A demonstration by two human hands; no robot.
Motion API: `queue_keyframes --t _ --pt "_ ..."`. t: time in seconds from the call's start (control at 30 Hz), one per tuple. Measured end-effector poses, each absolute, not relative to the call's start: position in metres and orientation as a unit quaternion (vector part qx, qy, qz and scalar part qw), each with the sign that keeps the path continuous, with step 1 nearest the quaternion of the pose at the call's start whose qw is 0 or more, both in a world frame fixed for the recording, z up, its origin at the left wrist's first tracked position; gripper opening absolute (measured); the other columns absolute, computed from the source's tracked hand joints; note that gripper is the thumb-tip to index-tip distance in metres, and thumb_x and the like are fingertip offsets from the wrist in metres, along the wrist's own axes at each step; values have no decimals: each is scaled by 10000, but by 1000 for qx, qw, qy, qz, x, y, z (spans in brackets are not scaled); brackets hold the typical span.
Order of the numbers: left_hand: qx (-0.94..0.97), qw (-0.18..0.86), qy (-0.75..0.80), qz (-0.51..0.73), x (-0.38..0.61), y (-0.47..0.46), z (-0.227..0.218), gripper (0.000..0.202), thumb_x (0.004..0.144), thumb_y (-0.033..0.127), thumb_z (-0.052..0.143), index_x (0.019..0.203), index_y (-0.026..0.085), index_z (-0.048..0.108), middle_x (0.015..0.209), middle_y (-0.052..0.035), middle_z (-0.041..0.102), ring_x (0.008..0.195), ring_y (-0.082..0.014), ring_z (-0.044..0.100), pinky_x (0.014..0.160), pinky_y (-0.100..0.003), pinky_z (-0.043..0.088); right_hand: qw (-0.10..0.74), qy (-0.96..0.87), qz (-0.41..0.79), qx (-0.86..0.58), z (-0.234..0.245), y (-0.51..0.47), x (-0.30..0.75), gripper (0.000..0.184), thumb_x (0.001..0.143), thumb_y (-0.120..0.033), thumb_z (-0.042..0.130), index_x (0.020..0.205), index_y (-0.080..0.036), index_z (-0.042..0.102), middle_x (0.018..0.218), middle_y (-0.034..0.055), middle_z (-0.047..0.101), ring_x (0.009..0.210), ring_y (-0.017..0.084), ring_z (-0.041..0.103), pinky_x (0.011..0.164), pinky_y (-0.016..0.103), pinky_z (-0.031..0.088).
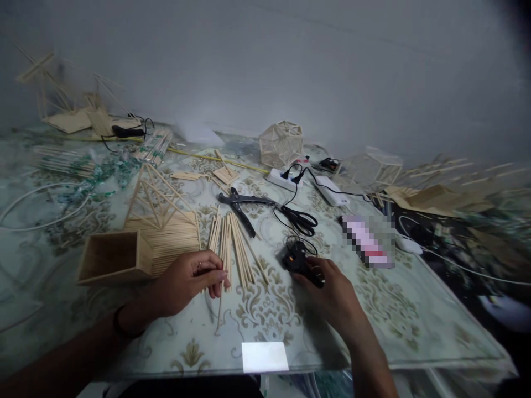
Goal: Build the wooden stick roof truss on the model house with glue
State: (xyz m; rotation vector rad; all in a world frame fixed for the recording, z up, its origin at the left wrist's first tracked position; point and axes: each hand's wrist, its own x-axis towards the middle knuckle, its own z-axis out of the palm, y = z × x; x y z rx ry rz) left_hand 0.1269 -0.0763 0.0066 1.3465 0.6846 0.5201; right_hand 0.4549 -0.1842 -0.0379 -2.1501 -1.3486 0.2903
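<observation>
Wooden stick [220, 307] in a left-hand pinch

Left hand [188, 282] pinches it over the table [166, 337]; right hand [329, 290] curls around a black tool [296, 258]. Loose sticks [241, 251] fan out between and beyond them, then dark cutters [235, 200], then a white power strip [279, 179].

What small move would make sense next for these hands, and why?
Perhaps bring the black tool toward the thin stick: the right hand holds the tool, the left hand pinches the stick, and the two are apart.

left wrist [131, 318]: thin dark band [118, 323] | forearms [367, 348]: bare | lap: dark clothing [191, 388]
</observation>
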Motion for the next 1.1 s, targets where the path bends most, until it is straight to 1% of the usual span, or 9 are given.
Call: queue_keyframes --t 0.17,0.27,0.37,0.5,0.6,0.7,0.8,1.0,1.1 --pt "597 696 305 257 126 -75 6 250 946 395 754 881 164 686 802 -46 799 733 -170 757 734 -294 611 290 -479 82 -824 -28 -184 459 386 706 -421 650 1002 -190 741 967 145 793 829 320 745 785 441 589" --pt "609 671 319 279 124 -75 8 213 953 372 749 975 164 787 943 -64 814 856 -195 796 833 -319 648 306 -413 36 -857 -15 -191 457 338 759 -473 605 901 -192 728 755 108 744 726 315 695 675 412 527" --pt "634 630 332 301 123 -76 14 177 964 319 723 936 202 853 1031 -61 811 918 -196 799 850 -299 660 378 -373 109 -840 -5 -199 449 360 812 -562 666 802 -204 710 651 54 677 636 252 630 588 345 478" --pt "679 561 340 330 122 -78 21 211 972 270 704 878 240 891 1014 -64 822 1015 -208 786 903 -282 650 481 -303 299 -766 -7 -211 422 449 784 -614 835 914 -185 804 835 78 784 771 257 719 654 319 557" --pt "690 542 337 342 120 -78 23 239 995 228 679 887 231 892 1010 -68 822 1027 -199 780 923 -266 639 531 -254 383 -712 -19 -215 398 541 694 -586 941 1047 -188 838 1040 116 834 1010 342 762 912 436 610" --pt "672 565 329 349 119 -78 23 231 1028 234 657 940 192 866 1025 -69 819 953 -179 789 886 -254 642 555 -263 439 -655 -30 -215 386 653 650 -592 972 1153 -198 834 1202 141 818 1174 398 726 1084 548 542" --pt "648 594 330 344 119 -76 23 175 1030 257 677 994 170 824 996 -64 823 893 -174 795 837 -248 646 532 -328 488 -609 -38 -212 391 642 671 -567 966 1184 -206 829 1189 146 818 1146 398 736 1061 565 554" --pt "606 659 317 313 123 -75 23 146 1021 232 686 958 149 788 941 -64 813 866 -176 782 815 -262 640 493 -439 520 -543 -47 -213 407 534 712 -476 942 1182 -248 829 1127 125 818 985 351 762 859 490 631" --pt "590 691 300 291 123 -75 20 133 1017 250 680 967 152 754 933 -66 812 844 -182 782 811 -288 639 487 -432 522 -550 -47 -217 402 525 736 -473 929 1207 -267 823 1179 126 802 1072 362 742 945 522 599"
